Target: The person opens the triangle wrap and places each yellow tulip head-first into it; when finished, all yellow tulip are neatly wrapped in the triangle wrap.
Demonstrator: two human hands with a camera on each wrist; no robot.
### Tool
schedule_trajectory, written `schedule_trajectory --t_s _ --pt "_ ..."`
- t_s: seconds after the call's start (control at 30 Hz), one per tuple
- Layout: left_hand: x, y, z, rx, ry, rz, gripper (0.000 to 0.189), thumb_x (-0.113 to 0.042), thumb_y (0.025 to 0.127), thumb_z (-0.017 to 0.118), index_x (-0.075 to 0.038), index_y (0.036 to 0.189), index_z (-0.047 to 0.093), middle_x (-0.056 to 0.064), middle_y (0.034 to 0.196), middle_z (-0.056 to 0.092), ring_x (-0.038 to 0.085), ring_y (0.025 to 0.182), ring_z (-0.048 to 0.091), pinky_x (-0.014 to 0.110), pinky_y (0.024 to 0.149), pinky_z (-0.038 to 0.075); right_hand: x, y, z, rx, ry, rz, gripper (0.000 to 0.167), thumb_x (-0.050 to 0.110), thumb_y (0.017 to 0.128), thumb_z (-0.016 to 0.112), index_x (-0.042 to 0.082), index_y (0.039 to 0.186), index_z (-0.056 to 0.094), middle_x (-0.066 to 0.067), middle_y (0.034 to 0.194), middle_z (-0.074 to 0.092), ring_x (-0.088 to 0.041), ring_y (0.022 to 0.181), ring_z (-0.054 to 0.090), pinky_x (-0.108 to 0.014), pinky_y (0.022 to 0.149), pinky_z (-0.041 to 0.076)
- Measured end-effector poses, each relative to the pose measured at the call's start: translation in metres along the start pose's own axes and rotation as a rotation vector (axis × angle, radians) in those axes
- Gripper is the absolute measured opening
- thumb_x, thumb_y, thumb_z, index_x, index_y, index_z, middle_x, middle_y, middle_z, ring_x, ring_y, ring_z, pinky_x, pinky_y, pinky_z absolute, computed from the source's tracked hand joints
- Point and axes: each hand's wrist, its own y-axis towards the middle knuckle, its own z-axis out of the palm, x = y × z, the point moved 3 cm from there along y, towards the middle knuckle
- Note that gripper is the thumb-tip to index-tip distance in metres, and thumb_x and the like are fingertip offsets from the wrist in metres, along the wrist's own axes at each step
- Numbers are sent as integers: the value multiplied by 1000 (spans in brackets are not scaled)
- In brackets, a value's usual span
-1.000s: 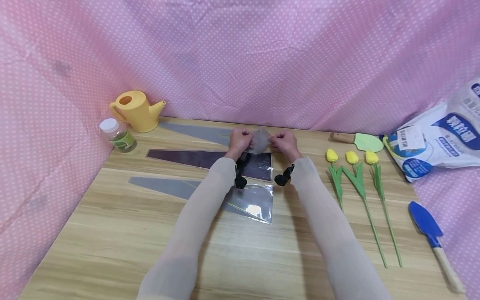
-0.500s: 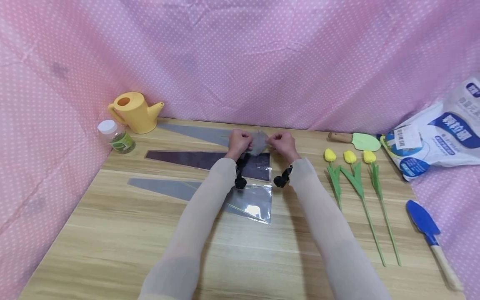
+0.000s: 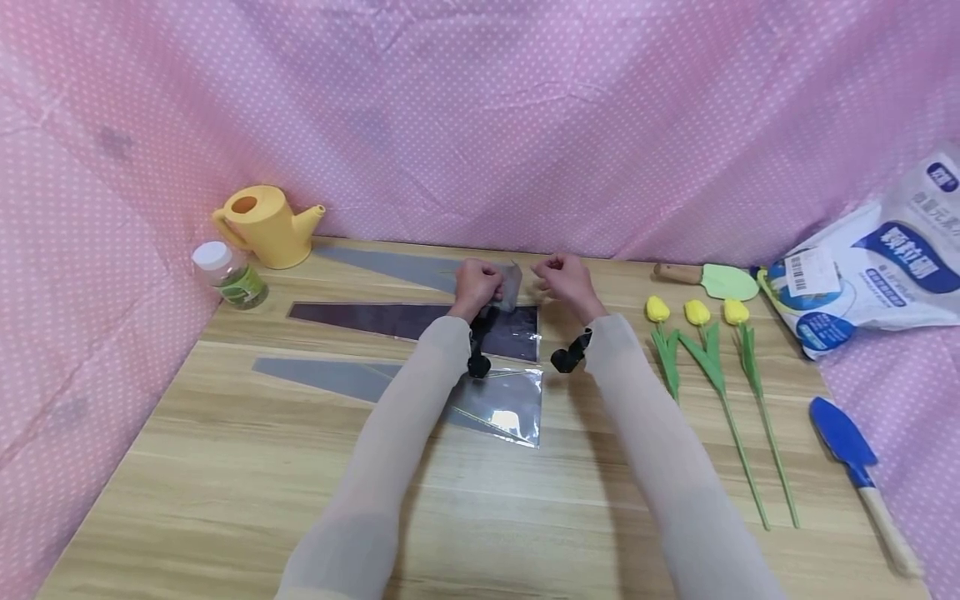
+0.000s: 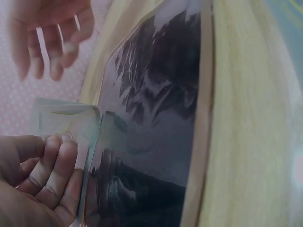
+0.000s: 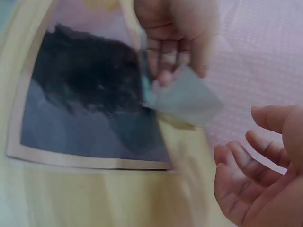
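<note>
At the back of the table my left hand (image 3: 477, 285) pinches the wide, translucent end of a grey flower sleeve (image 3: 393, 265). That end stands folded up beside the fingers, and its film (image 5: 194, 101) shows in the right wrist view. My right hand (image 3: 567, 285) is apart from it, to the right. Its fingers are loosely bent with nothing between them, as the right wrist view shows that hand (image 5: 260, 170). Below the left hand lies a dark purple sleeve (image 3: 360, 318), flat on the table. Nearer the front is another grey sleeve (image 3: 322, 375), partly under the left forearm.
Three yellow tulips (image 3: 697, 312) lie on the right. Beyond them are a green trowel (image 3: 727, 282), a blue trowel (image 3: 843, 429) and a white bag (image 3: 885, 267). A yellow watering can (image 3: 270, 229) and a white-capped jar (image 3: 232, 275) stand back left. Pink cloth (image 3: 450, 125) hangs behind.
My right hand has let go of the sleeve's end and drawn away from it. The left hand keeps its pinch, and the film between the hands now looks narrower.
</note>
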Motion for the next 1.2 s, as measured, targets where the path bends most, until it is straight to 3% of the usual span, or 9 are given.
schedule_trajectory --t_s 0.17,0.4,0.57,0.9,1.2 --pt "-1 -1 0 -5 -3 5 17 -3 89 62 5 83 76 5 59 64 9 48 60 22 55 56 9 -9 -22 -6 30 -4 28 22 98 60 0 116 59 -5 105 60 -16 84 67 -27 73 60" --pt "-1 -2 1 5 -18 4 17 -3 90 63 6 84 76 3 59 63 10 48 60 22 54 55 19 -30 -59 -26 19 -25 45 28 99 59 -4 130 51 -5 110 58 -10 85 63 -20 70 57" --pt "1 0 1 18 -21 -14 17 -4 90 63 6 86 76 2 58 62 9 48 61 21 54 55 21 -51 -81 -71 -31 -44 49 35 99 60 -2 132 53 -5 113 60 -7 86 65 -19 69 55" --pt "5 3 -5 10 -34 -12 17 -2 88 62 8 87 76 -3 54 59 7 46 60 20 53 55 16 -89 -114 -147 -72 -142 43 31 98 61 -1 126 55 19 90 60 4 80 64 -18 64 55" --pt "2 1 0 23 -22 15 17 -2 89 63 7 85 76 -1 55 60 10 48 61 21 55 55 -2 -127 -145 -209 -201 -87 53 39 99 59 0 134 52 8 108 55 11 81 59 -15 65 54"
